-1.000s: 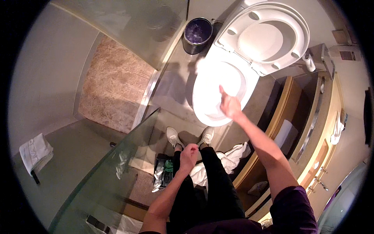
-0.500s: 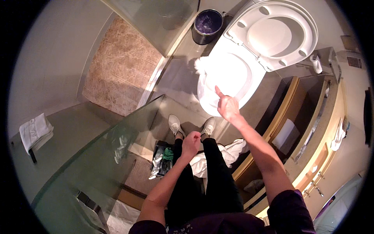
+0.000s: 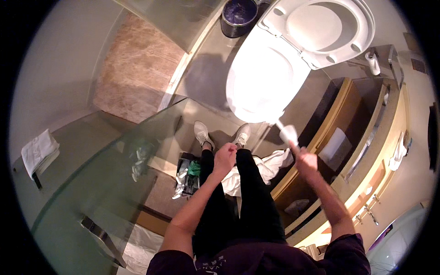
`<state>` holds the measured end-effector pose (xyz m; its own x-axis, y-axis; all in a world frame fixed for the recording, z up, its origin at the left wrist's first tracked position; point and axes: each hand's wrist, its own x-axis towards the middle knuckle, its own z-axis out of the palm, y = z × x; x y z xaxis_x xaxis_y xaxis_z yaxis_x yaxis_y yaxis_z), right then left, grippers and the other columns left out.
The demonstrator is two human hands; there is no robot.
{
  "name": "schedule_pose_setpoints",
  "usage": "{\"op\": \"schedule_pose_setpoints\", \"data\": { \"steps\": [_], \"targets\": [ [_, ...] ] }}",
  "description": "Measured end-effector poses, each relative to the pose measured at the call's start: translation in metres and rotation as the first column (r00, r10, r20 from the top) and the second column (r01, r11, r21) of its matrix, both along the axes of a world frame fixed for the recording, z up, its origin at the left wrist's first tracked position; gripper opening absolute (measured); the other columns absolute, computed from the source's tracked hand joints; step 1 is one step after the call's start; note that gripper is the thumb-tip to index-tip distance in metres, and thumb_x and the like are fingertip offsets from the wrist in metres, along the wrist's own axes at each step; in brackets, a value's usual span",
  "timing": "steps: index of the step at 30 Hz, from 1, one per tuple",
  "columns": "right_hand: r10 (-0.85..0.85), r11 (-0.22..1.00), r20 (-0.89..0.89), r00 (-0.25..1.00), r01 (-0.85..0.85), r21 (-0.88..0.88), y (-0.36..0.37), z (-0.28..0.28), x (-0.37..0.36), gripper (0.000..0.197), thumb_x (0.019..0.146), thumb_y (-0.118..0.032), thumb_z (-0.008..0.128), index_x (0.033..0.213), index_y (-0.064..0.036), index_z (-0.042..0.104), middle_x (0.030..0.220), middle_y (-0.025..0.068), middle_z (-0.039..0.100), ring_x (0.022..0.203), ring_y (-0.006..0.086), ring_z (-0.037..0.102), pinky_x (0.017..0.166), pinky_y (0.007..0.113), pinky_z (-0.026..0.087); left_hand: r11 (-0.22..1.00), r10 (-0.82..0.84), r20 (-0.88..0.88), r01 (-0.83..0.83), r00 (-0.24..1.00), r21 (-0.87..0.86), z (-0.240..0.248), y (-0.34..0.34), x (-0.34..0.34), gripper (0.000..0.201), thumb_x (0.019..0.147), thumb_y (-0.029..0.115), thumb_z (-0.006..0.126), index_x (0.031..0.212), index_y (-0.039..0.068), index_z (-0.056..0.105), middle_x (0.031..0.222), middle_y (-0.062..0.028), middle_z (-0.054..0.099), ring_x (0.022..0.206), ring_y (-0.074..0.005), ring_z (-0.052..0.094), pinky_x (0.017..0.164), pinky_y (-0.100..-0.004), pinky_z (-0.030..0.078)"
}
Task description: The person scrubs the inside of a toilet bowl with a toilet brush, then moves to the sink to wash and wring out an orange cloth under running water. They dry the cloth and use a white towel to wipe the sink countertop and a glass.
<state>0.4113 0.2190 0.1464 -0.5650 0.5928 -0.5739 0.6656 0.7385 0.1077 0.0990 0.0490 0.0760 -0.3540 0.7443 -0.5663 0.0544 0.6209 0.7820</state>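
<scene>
My right hand is closed around a white toilet brush, smeared by motion, to the near right of the toilet. The brush points toward the toilet's front rim; whether it touches is unclear. The white toilet has its lid and seat raised, and glare washes out the bowl. My left hand is curled into a loose fist in front of my legs, with nothing visible in it.
Beyond the toilet's left side stands a dark, lined bin. A glass panel curves along the left. Near my feet are a caddy of bottles and cloths and a white cloth. Wooden shelving lines the right.
My right hand has moved right and toward me, away from above the bowl. The white brush head has left the toilet's left rim. My left hand stays curled in about the same place.
</scene>
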Motion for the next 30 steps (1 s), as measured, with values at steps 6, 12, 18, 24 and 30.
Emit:
{"op": "schedule_pose_setpoints", "data": {
  "steps": [6,12,18,24,30],
  "targets": [
    [-0.092,0.994,-0.171,0.981,0.100,0.034,0.138,-0.003,-0.030,0.069,0.086,-0.001,0.053,0.152,-0.0180,0.043,0.091,0.0188,0.065,0.076,0.0362,0.069,0.067,0.047,0.056,0.997,-0.060,-0.053,0.062,0.997,0.035,-0.004,0.005,0.013,0.013,0.092,0.009,0.065,0.103,0.003,0.065,0.089,-0.0134,0.070,0.080,-0.0236,0.071,0.071,-0.0323,0.054],
    [-0.585,0.811,-0.485,0.650,0.473,-0.345,0.097,-0.047,-0.086,0.071,0.085,-0.001,0.051,0.154,-0.0101,0.036,0.117,0.0286,0.065,0.081,0.0374,0.070,0.076,0.045,0.058,0.996,-0.031,-0.022,0.032,0.999,0.086,-0.013,0.011,0.022,0.014,0.091,0.006,0.067,0.105,0.001,0.065,0.088,-0.0109,0.069,0.079,-0.0179,0.069,0.072,-0.0305,0.053],
    [-0.984,-0.168,0.083,-0.161,0.642,-0.748,0.077,-0.098,-0.179,0.059,0.096,-0.006,0.045,0.155,-0.0119,0.039,0.072,0.0040,0.059,0.046,0.0125,0.040,0.038,0.030,0.035,0.995,0.087,0.141,-0.080,0.986,-0.057,-0.023,0.026,0.007,0.017,0.092,0.003,0.067,0.108,0.001,0.065,0.095,-0.0069,0.068,0.084,-0.0132,0.065,0.078,-0.0269,0.051],
    [-0.988,0.017,-0.124,-0.090,0.738,-0.675,0.171,-0.237,-0.200,0.058,0.088,-0.008,0.047,0.146,-0.0040,0.049,0.076,0.0137,0.062,0.055,0.0223,0.055,0.049,0.037,0.044,0.999,0.001,0.193,-0.008,0.981,0.034,-0.045,0.058,-0.002,0.016,0.093,0.003,0.065,0.109,0.001,0.064,0.093,-0.0097,0.068,0.083,-0.0162,0.067,0.075,-0.0283,0.053],
    [-0.368,0.930,-0.213,0.905,0.357,-0.092,0.241,-0.130,-0.188,0.051,0.087,-0.013,0.056,0.137,-0.0032,0.057,0.099,0.0258,0.070,0.091,0.0365,0.070,0.081,0.045,0.056,0.997,-0.032,0.133,0.042,0.991,-0.070,-0.036,0.038,-0.046,0.014,0.093,0.004,0.066,0.107,0.003,0.065,0.092,-0.0036,0.067,0.080,-0.0112,0.063,0.074,-0.0260,0.052]
  ]
}}
